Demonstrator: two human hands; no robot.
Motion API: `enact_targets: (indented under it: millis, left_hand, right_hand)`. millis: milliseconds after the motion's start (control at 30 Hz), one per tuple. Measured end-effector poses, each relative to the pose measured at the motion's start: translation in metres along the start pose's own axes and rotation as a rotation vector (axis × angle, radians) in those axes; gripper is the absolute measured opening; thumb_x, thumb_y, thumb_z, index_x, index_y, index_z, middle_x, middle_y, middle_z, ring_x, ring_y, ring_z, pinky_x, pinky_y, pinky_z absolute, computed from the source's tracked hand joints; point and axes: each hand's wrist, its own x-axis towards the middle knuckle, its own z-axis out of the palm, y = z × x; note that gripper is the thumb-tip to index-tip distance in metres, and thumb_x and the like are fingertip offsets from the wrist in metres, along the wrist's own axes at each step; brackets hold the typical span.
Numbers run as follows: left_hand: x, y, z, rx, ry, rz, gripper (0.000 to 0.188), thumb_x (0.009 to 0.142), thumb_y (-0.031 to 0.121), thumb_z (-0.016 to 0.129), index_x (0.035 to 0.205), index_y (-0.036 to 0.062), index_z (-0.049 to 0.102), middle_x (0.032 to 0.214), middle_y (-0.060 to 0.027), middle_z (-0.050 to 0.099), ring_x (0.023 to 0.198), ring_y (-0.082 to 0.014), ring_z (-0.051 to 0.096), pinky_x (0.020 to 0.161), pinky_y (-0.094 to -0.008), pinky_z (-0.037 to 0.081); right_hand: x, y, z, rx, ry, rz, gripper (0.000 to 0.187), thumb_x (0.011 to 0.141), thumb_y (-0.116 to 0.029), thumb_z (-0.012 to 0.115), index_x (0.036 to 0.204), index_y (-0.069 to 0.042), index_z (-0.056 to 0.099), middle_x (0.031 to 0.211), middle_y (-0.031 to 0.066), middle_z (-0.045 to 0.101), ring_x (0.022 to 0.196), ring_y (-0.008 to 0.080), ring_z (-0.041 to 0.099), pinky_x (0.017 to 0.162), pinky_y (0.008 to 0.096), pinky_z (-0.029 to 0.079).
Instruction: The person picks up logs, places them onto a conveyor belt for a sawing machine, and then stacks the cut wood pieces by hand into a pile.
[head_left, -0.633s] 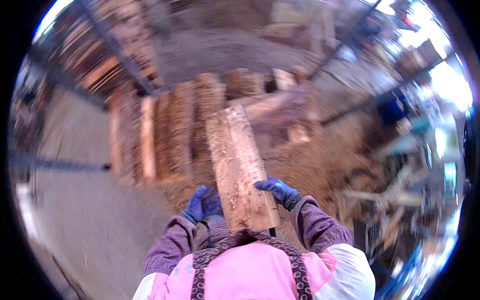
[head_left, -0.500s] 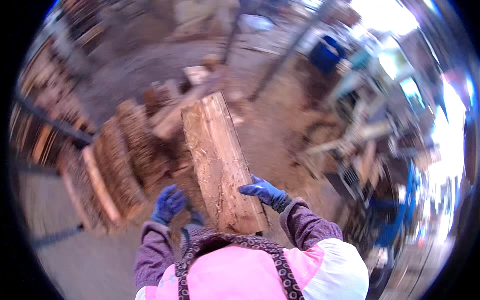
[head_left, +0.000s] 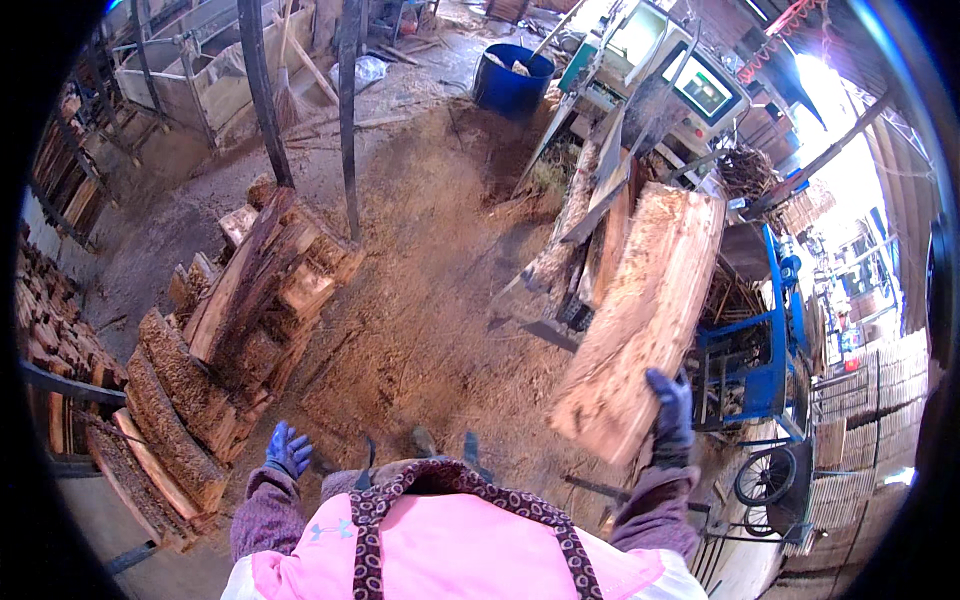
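The right hand [head_left: 672, 415], in a blue glove, clasps the right edge of 1 thick wooden slab [head_left: 645, 310] near its lower end, the slab slanting away on the person's right; whether its far end bears on anything cannot be told. The left hand [head_left: 288, 450], also gloved, is free, its fingers partly spread, near a stack of rough timber [head_left: 185, 385]. Beyond, a blue barrel [head_left: 513, 88] stands left of a machine with 1 lit screen [head_left: 704, 88].
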Motion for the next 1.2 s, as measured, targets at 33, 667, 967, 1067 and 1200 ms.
enact_targets:
  millis: [33,667,967,1067,1200]
  left_hand:
    - [-0.002,0.004,0.014,-0.022,-0.018,0.03,0.087,0.075,0.07,0.05,0.142,0.0199,0.025,0.138,-0.0091,0.04,0.109,-0.0283,0.05,0.085,-0.0442,0.04]
    - [-0.117,-0.08,0.003,-0.24,0.288,0.175,0.088,0.076,0.07,0.047,0.141,0.0145,0.026,0.14,-0.0124,0.038,0.123,-0.0325,0.041,0.101,-0.0471,0.028]
    - [-0.175,-0.119,-0.038,-0.311,0.405,0.209,0.08,0.077,0.06,0.057,0.136,0.011,0.033,0.118,-0.017,0.053,0.089,-0.0298,0.056,0.082,-0.0437,0.046]
    - [-0.187,-0.072,-0.026,-0.386,0.232,0.352,0.048,0.089,0.047,0.045,0.123,0.0131,0.046,0.11,-0.013,0.059,0.089,-0.0242,0.059,0.078,-0.0369,0.048]
    - [-0.202,-0.025,0.003,-0.299,0.122,0.367,0.045,0.095,0.04,0.038,0.132,0.0149,0.043,0.126,-0.0106,0.053,0.108,-0.0211,0.056,0.09,-0.0353,0.046]
  right_hand:
    - [0.025,-0.028,0.005,0.026,-0.037,-0.018,0.044,0.079,-0.017,0.068,0.117,0.002,0.053,0.11,0.0094,0.059,0.1,0.0203,0.057,0.087,0.0323,0.046]
    - [0.351,0.195,-0.077,-0.528,0.048,-0.227,0.06,0.086,-0.04,0.06,0.129,-0.001,0.047,0.127,0.0072,0.052,0.112,0.0197,0.051,0.096,0.0297,0.037]
    - [0.353,0.125,0.014,-0.349,-0.324,0.161,0.041,0.085,-0.034,0.061,0.107,0.0,0.061,0.096,0.0134,0.065,0.087,0.0264,0.061,0.077,0.0341,0.048]
    - [0.303,0.16,0.058,-0.977,-0.669,-0.329,0.047,0.086,-0.036,0.056,0.117,-0.002,0.053,0.107,0.0176,0.06,0.101,0.0318,0.055,0.085,0.0372,0.044]
    - [0.259,0.188,0.124,-1.119,-0.377,-0.624,0.049,0.087,-0.036,0.055,0.123,-0.002,0.049,0.117,0.0182,0.055,0.11,0.0329,0.051,0.092,0.0384,0.041]
